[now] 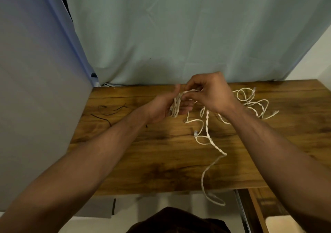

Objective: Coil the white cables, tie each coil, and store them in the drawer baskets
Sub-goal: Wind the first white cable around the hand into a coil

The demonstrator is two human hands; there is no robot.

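Observation:
Several loops of a white twisted cable (pixel 175 107) lie across the palm of my left hand (pixel 163 107), which grips them above the wooden table (pixel 143 161). My right hand (pixel 211 91) pinches the same cable at the top of the coil, just right of my left fingers. The loose length of that cable (pixel 208 130) trails toward me over the table and hangs off the front edge. More white cable (pixel 254 102) lies tangled behind my right wrist.
Thin black ties (pixel 109 112) lie on the table's left part. A pale curtain (pixel 179 35) hangs behind the table and a grey panel (pixel 35 89) stands at the left. An open drawer (pixel 259 211) with a white basket (pixel 283 223) shows at the lower right.

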